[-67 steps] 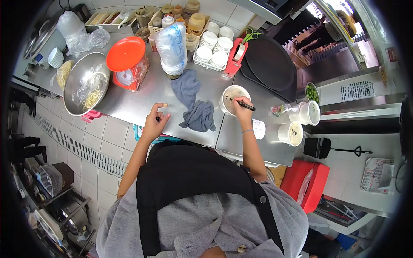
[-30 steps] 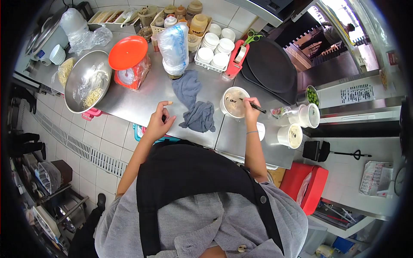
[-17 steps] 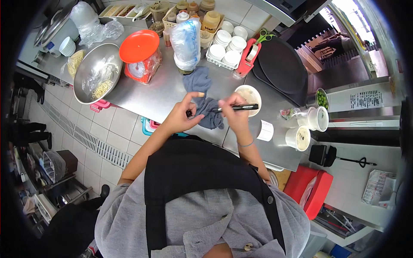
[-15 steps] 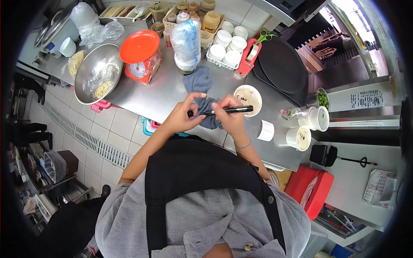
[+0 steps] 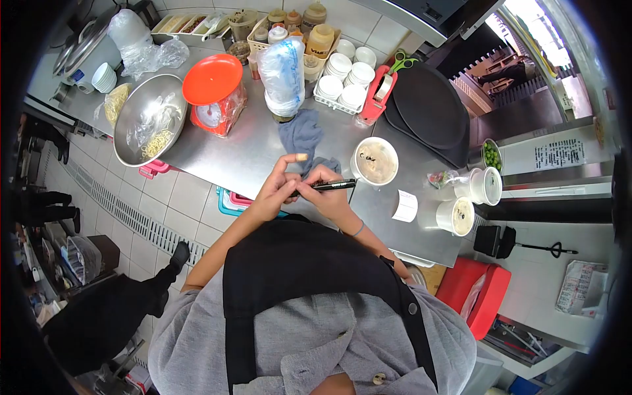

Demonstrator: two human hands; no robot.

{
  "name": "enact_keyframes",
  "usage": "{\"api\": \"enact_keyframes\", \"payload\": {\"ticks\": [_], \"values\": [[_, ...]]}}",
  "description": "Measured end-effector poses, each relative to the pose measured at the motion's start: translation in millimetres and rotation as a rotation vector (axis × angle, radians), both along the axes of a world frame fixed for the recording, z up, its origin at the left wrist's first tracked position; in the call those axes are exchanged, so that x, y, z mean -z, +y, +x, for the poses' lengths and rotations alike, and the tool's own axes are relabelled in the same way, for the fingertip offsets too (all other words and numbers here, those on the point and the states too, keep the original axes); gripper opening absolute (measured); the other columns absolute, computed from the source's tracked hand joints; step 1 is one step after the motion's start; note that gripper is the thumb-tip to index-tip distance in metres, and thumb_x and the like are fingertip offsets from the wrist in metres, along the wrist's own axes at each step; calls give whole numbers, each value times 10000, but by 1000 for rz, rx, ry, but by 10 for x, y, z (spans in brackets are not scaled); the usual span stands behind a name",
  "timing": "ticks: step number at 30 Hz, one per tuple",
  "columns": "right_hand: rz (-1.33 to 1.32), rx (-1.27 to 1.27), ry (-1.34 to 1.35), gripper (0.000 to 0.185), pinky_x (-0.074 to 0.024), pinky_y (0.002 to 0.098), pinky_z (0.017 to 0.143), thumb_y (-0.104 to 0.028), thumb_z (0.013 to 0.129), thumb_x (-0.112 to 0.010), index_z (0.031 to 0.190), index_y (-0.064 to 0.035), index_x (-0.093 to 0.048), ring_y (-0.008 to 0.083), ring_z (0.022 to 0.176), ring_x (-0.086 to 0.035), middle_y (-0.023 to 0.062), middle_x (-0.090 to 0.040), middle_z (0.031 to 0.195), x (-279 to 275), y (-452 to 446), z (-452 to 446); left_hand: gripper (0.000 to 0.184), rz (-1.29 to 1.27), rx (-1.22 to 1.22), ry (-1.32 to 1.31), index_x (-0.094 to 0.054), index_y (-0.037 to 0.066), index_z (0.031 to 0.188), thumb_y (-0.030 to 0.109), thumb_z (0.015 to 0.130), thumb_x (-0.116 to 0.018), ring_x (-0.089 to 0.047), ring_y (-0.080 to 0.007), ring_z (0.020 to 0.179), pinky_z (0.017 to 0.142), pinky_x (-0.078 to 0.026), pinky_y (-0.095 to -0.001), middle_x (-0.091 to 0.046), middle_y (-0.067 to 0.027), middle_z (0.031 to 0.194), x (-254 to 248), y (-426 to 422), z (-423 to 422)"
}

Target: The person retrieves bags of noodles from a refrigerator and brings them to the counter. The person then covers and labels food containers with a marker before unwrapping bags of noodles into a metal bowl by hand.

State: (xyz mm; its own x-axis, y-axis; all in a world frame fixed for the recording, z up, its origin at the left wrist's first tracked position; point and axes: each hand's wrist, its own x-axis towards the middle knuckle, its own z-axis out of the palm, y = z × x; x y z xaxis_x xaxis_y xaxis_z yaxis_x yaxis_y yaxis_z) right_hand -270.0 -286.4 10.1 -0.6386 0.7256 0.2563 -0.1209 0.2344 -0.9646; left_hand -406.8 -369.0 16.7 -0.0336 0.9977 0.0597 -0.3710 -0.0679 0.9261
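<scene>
My right hand (image 5: 329, 194) is closed round a black marker (image 5: 337, 185), whose left end meets my left hand (image 5: 276, 191). The left hand pinches a small black cap at that end; its index finger points out over the blue-grey cloth (image 5: 301, 135). Just beyond the right hand stands a round tub (image 5: 375, 161) with black writing on its lid. A curled white paper label (image 5: 405, 206) lies on the steel counter right of my hands. Another marked tub (image 5: 455, 216) stands further right, beside more white tubs (image 5: 486, 185).
A steel bowl (image 5: 150, 120) with noodles, a red scale (image 5: 212, 80) and a plastic-wrapped stack (image 5: 282, 76) stand left and behind. White cups (image 5: 339, 66), a red tape dispenser (image 5: 377, 94) and black trays (image 5: 428, 105) line the back. A person's dark-clothed leg (image 5: 158, 280) is at lower left.
My right hand has left the tub and come to my left hand, bringing marker and cap together. The label is uncovered. The person at lower left has stepped further into view.
</scene>
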Motion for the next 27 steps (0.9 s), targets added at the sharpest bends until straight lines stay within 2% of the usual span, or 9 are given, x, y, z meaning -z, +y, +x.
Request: {"api": "enact_keyframes", "payload": {"ticks": [9, 11, 13, 15, 18, 22, 24, 25, 27], "values": [[-2, -260, -116, 423, -373, 218, 548, -203, 617, -861, 873, -47, -562, 48, 627, -461, -27, -524, 694, -137, 198, 265, 401, 7, 2, 115, -316, 79, 1309, 142, 943, -466, -351, -22, 528, 500, -264, -182, -438, 40, 645, -150, -8, 98], [115, -208, 100, 688, -395, 232, 623, -480, 663, -788, 1103, -33, -503, 85, 763, -488, 20, -532, 909, -213, 341, 298, 393, -19, 2, 116, -330, 78, 1299, 96, 932, -470, -353, -19, 526, 499, -269, -182, -437, 45, 637, -199, 6, 69], [-34, 154, 199, 948, -413, 273, 745, -788, 696, -504, 1247, -26, -386, 147, 913, -499, 58, -490, 1027, -367, 530, 357, 388, -18, -68, 153, -347, 67, 1282, 55, 921, -487, -355, -11, 553, 521, -261, -189, -423, 54, 617, -205, 9, -29], [173, 362, 316, 1033, -406, 317, 817, -873, 696, -286, 1268, -17, -368, 183, 994, -474, 86, -460, 1095, -531, 812, 513, 377, -4, -121, 159, -364, 65, 1268, 40, 913, -489, -333, -13, 528, 505, -252, -190, -405, 61, 602, -180, 4, -126], [193, 497, 359, 1044, -384, 348, 871, -867, 712, -250, 1306, -12, -325, 188, 1038, -449, 94, -441, 1130, -655, 888, 543, 362, -18, -214, 217, -380, 55, 1245, 22, 902, -491, -315, -7, 512, 481, -237, -193, -378, 75, 585, -134, 35, -223], [106, -53, 225, 876, -407, 339, 838, -746, 819, -335, 1285, -6, -382, 195, 1121, -415, 128, -405, 1217, -375, 335, 78, 296, 62, -116, 330, -438, 49, 1183, 18, 897, -507, -321, 8, 526, 502, -247, -180, -405, 78, 599, -149, 118, 16], [172, 31, 119, 467, -451, 303, 775, -419, 910, -525, 1185, -44, -490, 152, 985, -517, 129, -507, 1088, -372, 307, 58, 296, 16, -125, 318, -441, 47, 1184, 19, 897, -507, -327, 8, 539, 510, -254, -179, -413, 74, 606, -66, 52, -55], [177, 24, 125, 467, -451, 303, 775, -419, 910, -525, 1185, -44, -490, 152, 985, -517, 129, -507, 1088, -386, 360, 62, 296, -32, -133, 303, -444, 46, 1185, 20, 897, -508, -333, 9, 552, 519, -260, -179, -421, 69, 613, -33, 22, -110], [-373, -452, -568, 259, -459, 266, 674, -253, 876, -612, 1061, -73, -589, 105, 776, -568, 70, -592, 822, -407, 445, 146, 343, -50, -131, 402, -431, 44, 1217, 71, 894, -541, -380, -20, 537, 518, -310, -199, -459, 38, 626, 12, -43, -150]]}}
